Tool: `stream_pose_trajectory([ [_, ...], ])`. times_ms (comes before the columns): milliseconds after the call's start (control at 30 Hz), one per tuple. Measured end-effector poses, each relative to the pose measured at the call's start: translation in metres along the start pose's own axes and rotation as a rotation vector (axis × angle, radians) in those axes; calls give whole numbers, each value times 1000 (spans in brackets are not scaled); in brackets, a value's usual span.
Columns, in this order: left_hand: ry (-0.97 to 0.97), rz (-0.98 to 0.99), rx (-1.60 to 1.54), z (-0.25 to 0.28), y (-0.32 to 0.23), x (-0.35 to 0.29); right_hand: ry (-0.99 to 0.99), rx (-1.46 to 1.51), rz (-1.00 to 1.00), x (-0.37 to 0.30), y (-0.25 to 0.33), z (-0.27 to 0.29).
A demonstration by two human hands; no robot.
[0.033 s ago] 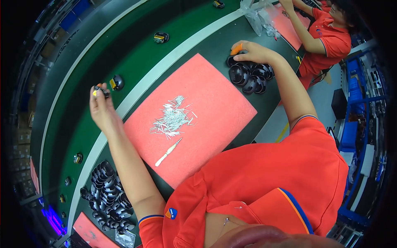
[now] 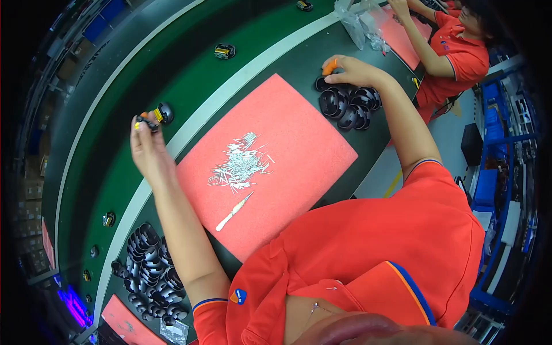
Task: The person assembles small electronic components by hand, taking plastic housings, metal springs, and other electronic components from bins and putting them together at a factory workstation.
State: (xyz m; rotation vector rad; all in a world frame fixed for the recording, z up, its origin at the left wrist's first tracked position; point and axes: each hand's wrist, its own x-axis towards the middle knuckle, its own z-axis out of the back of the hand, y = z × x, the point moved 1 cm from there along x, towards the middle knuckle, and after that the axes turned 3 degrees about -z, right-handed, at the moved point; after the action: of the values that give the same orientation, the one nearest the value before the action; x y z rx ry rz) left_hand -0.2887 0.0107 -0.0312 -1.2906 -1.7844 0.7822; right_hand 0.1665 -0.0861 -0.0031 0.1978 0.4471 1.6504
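Note:
My left hand point(image 2: 148, 150) is over the green conveyor belt, its fingers closed around a small black assembly point(image 2: 150, 123) with a yellow part. Right beside those fingertips, on the belt, sits another black-and-yellow assembly point(image 2: 164, 112). Far to the right, my right hand point(image 2: 357, 73) has its thumb and fingers closed on a glossy black curved shell point(image 2: 322, 84) at the edge of a pile of similar shells point(image 2: 345, 106). Orange covers point(image 2: 330, 67) show on its fingers. Between my arms, a pink foam mat point(image 2: 293, 126) bears a heap of thin silvery pins point(image 2: 238, 164) and a pale-handled pointed tool point(image 2: 233, 213).
More assemblies point(image 2: 225, 51) are spaced along the curved belt point(image 2: 190, 63), which has a pale rim. Many black shells point(image 2: 150, 264) are piled by my left elbow. At the upper right, a person in a red shirt point(image 2: 460, 52) works near clear plastic bags point(image 2: 356, 26).
My left hand has shifted slightly to the right with the small assembly, closer to the one on the belt. My right hand stays at the shell pile.

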Motion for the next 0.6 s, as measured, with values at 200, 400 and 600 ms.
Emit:
stream_pose_trajectory([
  [200, 71, 152, -41, -25, 20, -36, -190, 463, -252, 27, 28, 5],
  [400, 87, 255, -288, -9, 29, -31, -14, 1015, -156, 70, 128, -28],
  [600, 86, 146, 40, -22, 25, -37, 251, 1614, -95, 109, 192, -78],
])
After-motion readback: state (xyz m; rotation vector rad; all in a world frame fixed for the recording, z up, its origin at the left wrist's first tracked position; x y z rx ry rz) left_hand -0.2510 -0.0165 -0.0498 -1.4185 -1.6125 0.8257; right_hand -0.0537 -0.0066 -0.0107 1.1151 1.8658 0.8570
